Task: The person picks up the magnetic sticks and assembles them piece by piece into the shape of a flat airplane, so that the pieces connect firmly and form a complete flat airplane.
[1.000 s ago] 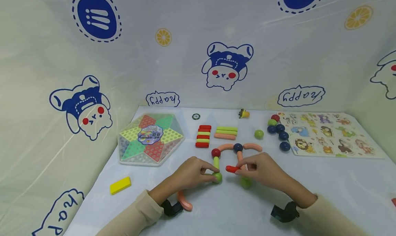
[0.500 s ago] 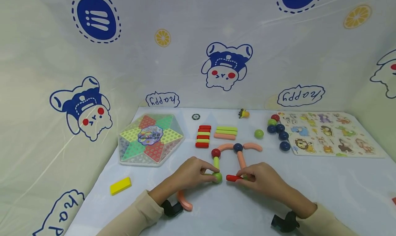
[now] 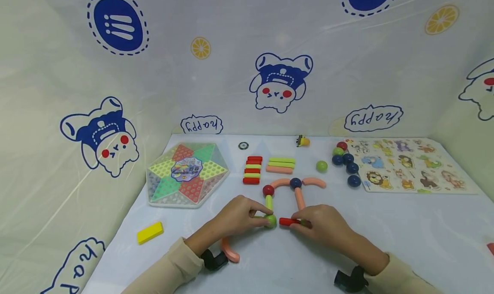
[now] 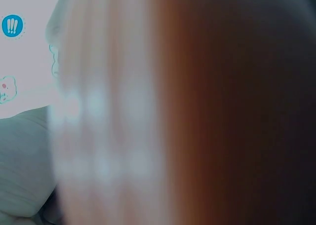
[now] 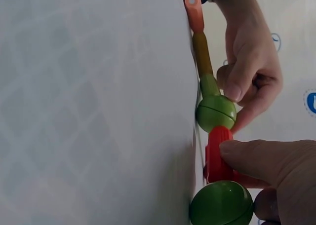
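Note:
My left hand (image 3: 239, 215) pinches a green ball (image 3: 272, 221) at the near end of a light green rod (image 3: 269, 203), whose far end meets a red ball (image 3: 268, 190). Between thumb and fingers of my right hand (image 3: 326, 226) is a short red rod (image 3: 286, 222), pointing at that green ball. In the right wrist view, the red rod (image 5: 213, 158) sits between the left-held ball (image 5: 216, 112) and a second green ball (image 5: 222, 204), mostly hidden by my right hand in the head view. The left wrist view is mostly a blurred hand.
Curved pink rods (image 3: 314, 182) and a dark blue ball (image 3: 295, 183) continue the chain. A curved pink rod (image 3: 230, 252) lies by my left wrist. Around stand a hexagonal game board (image 3: 154, 197), a yellow block (image 3: 150, 232), stacked rods (image 3: 280, 166), several dark blue balls (image 3: 353, 168) and an animal board (image 3: 468, 187).
My right hand has come nearer to the front with the red rod, lowering it in line with the left-held green ball. My left hand stays where it was.

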Tool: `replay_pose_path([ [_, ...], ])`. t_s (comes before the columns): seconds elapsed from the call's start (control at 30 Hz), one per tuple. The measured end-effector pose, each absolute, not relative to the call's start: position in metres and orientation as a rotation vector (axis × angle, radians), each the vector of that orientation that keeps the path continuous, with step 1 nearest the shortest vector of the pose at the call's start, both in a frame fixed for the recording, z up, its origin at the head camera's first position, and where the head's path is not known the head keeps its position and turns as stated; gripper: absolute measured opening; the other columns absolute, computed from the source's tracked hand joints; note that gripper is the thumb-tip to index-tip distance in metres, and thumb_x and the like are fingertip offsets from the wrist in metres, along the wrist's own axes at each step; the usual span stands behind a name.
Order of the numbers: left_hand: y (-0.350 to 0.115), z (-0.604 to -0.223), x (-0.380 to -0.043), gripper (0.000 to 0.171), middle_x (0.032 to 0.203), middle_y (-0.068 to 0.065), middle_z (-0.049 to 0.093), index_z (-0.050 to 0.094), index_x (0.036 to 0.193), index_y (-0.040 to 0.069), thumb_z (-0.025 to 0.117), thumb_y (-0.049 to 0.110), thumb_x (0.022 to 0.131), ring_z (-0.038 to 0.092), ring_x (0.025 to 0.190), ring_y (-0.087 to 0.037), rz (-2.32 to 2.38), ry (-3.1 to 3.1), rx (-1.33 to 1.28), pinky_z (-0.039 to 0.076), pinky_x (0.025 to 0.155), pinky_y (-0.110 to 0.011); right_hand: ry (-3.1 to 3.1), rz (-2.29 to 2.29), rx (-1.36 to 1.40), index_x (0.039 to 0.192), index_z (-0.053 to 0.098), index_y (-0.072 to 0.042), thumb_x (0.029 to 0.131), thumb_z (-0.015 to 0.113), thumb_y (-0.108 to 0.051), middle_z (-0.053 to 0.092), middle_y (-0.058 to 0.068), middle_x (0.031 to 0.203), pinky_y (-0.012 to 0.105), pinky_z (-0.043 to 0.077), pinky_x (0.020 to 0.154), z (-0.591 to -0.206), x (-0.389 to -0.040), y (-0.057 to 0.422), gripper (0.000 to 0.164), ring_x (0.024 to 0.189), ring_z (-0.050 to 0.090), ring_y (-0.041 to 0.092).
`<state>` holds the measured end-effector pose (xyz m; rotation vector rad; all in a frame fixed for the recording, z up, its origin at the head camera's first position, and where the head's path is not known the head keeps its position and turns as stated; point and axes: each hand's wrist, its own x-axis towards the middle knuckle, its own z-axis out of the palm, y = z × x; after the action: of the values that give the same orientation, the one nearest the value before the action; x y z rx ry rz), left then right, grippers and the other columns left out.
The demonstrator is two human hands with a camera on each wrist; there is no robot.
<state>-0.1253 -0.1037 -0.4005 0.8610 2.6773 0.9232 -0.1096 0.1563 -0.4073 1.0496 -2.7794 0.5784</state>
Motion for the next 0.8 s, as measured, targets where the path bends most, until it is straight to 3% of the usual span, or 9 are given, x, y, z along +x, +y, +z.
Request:
replay_pose_path([
  [0.13, -0.1037, -0.4008, -0.1253, 0.028, 0.047, 0.011, 0.042, 0.072, 0.103, 0.035, 0.074, 0.041, 0.077, 0.038, 0.047, -0.006, 0.918, 2.685, 0.872, 0.029, 0.045, -0.022, -2.768, 0.567, 1.077, 0.09, 0.075, -0.02, 0.078, 0.075, -0.033, 0.066, -0.015, 0.076, 0.019, 0.047, 0.06, -0.4077, -0.1105, 0.1535, 0.017, 0.062, 0.053, -0.005],
  [0.37, -0.1041, -0.3999, -0.1264, 0.027, 0.048, 0.011, 0.043, 0.072, 0.104, 0.035, 0.074, 0.041, 0.077, 0.039, 0.048, -0.006, 0.915, 2.687, 0.883, 0.03, 0.045, -0.022, -2.742, 0.541, 1.078, 0.089, 0.075, -0.019, 0.078, 0.075, -0.034, 0.057, -0.019, 0.065, 0.017, 0.04, 0.052, -0.4055, -0.1114, 0.1501, 0.018, 0.053, 0.041, -0.004],
  [0.8, -0.1025, -0.4008, -0.1243, 0.028, 0.046, 0.012, 0.042, 0.072, 0.105, 0.033, 0.073, 0.041, 0.078, 0.038, 0.046, -0.005, 0.878, 2.706, 0.911, 0.029, 0.045, -0.022, -2.773, 0.548, 1.074, 0.097, 0.074, -0.02, 0.079, 0.073, -0.038, 0.065, -0.017, 0.077, 0.02, 0.048, 0.061, -0.4085, -0.1093, 0.1571, 0.025, 0.059, 0.047, -0.007],
])
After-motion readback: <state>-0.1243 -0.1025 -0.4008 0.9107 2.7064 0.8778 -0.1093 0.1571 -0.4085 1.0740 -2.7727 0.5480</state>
